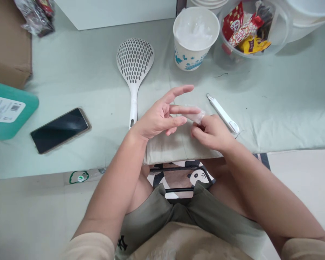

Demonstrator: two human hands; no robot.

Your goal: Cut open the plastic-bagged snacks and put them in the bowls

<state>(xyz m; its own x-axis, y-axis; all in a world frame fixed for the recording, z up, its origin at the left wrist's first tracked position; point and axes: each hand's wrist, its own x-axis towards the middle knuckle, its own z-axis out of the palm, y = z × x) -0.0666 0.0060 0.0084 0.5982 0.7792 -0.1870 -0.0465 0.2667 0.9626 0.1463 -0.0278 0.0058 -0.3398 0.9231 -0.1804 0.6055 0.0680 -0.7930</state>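
My right hand (pixel 212 133) is closed in a pinch on a small piece of clear plastic film (pixel 199 116) above the table's near edge. Just left of it, my left hand (pixel 166 113) has its index and middle fingers stretched out, the thumb apart from them. The middle fingertip overlaps the film; whether it touches cannot be made out. A white utility knife (pixel 223 113) lies to the right of my hands. Behind my left wrist rests a white slotted skimmer (pixel 134 65), its handle end partly hidden. A paper cup (pixel 193 54) with crumpled clear plastic inside stands beyond my hands.
A phone (pixel 61 130) lies on the pale green tablecloth (pixel 92 72) at left, near a green container (pixel 9 124) and a cardboard box (pixel 9 43). At back right, a clear tub (pixel 280 39) holds several wrapped snacks. A white box (pixel 119 12) borders the back.
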